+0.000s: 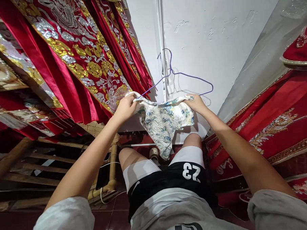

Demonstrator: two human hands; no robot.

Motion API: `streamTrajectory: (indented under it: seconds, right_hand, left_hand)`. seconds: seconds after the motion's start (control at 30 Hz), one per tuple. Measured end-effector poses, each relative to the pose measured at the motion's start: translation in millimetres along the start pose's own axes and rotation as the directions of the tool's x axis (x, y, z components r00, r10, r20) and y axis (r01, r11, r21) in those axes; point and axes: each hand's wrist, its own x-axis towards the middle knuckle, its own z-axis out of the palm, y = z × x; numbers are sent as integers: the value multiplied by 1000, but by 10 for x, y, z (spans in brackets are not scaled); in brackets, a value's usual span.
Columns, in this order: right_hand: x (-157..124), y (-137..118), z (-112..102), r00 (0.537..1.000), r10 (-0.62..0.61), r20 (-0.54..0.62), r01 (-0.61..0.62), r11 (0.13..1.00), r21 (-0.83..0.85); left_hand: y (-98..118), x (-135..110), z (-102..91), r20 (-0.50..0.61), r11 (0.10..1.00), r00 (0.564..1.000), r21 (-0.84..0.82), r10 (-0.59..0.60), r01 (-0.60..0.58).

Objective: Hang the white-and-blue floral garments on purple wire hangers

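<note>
A white garment (160,123) with a blue and green print hangs down in front of me, stretched between my hands. Its exact kind is hard to tell from its bunched folds. My left hand (126,106) pinches its upper left edge, fingers closed on the cloth. At the upper right edge, my right hand (196,103) grips the cloth too. A purple hanger (184,74) stands behind the garment's top edge, hook upward before the wall. The cloth covers most of the hanger's lower bar, so I cannot tell whether the garment is on it.
Red cloths with gold and silver embroidery (94,68) hang at left, close to my left hand. More red embroidered fabric (268,123) is at right. A bamboo frame (111,167) stands low at left. Ahead is a white wall (203,35) with a vertical strip.
</note>
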Motion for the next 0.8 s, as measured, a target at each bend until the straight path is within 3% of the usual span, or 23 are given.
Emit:
streamTrajectory:
  seconds: [0.1, 0.23, 0.3, 0.37, 0.43, 0.5, 0.57, 0.67, 0.8]
  right_hand:
    - [-132, -110, 71, 997, -46, 67, 46, 999, -1]
    - [-285, -226, 122, 987, -110, 117, 116, 992, -42]
    - [-316, -239, 46, 986, -164, 26, 165, 986, -35]
    - [-294, -206, -106, 966, -205, -156, 198, 978, -60]
    - [-222, -133, -309, 927, -205, -315, 177, 977, -117]
    - [-123, -43, -528, 913, -175, -369, 125, 980, -155]
    - [-32, 25, -719, 936, -131, -326, 97, 988, -119]
    - [50, 10, -854, 986, -65, -156, 85, 989, 124]
    - [116, -214, -645, 999, -6, -34, 18, 931, 364]
  left_hand:
    - [156, 228, 95, -42, 1000, 999, -12, 9, -9]
    - [278, 434, 153, 1, 984, 1000, -178, 16, -16]
    - [285, 462, 137, 25, 982, 1000, -188, 11, -6]
    - [264, 457, 109, 37, 991, 999, -132, 12, -7]
    - [232, 446, 85, 40, 996, 998, -82, 40, -36]
    - [199, 448, 71, 15, 993, 997, -95, 77, -75]
    - [164, 461, 68, -48, 987, 995, -129, 92, -98]
    - [126, 486, 95, -141, 993, 990, -114, 22, -39]
    - [201, 537, 209, -146, 990, 984, -113, -98, 82]
